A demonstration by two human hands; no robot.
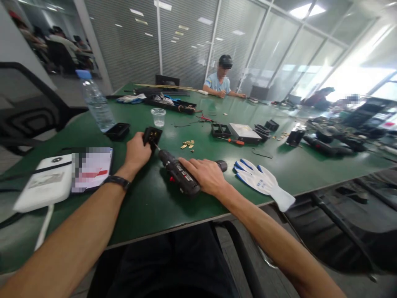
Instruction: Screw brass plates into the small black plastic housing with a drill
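My left hand [137,152] is closed around a small black box-shaped part [152,135] on the green table [155,198]. My right hand [206,174] wraps over a black electric screwdriver [179,176] with red markings, lying on the table. Its bit points into the black part. Several small brass pieces [187,144] lie just beyond the tool.
A white-and-blue glove [262,182] lies right of my hand. A water bottle [95,101], plastic cup [158,117], black trays [118,131], a white device [46,182], an orange-handled screwdriver [232,140] and a grey box [245,132] stand around. A person sits at the far side.
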